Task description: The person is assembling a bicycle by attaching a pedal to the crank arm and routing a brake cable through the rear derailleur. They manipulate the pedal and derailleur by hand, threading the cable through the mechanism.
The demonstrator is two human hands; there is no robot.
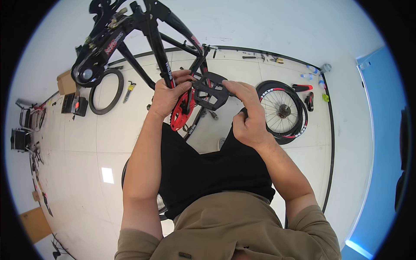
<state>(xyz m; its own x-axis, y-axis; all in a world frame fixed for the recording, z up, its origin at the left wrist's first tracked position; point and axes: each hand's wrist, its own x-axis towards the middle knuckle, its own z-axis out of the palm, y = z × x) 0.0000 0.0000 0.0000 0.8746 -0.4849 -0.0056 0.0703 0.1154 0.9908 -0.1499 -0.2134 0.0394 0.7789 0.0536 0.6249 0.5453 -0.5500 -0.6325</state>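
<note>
A black platform pedal (211,91) sits in front of me beside the red chainring (177,116) of a black bicycle frame (151,43). The thumb and fingers of my left hand (167,96) close round the pedal's inner end, where it meets the crank; the exact grip is partly hidden. On the pedal's outer edge rests the index finger of my right hand (250,113). That hand's other fingers are curled in, its thumb is bent below, and part of its hold is out of sight.
On the tiled floor at right lie a wheel with a tyre (281,112), a red-and-black saddle (302,88) and plastic bottles (307,76). To the left are a loose tyre (107,93), a yellow-handled tool (129,91) and a black box (74,105). Small tools (276,60) line the far edge.
</note>
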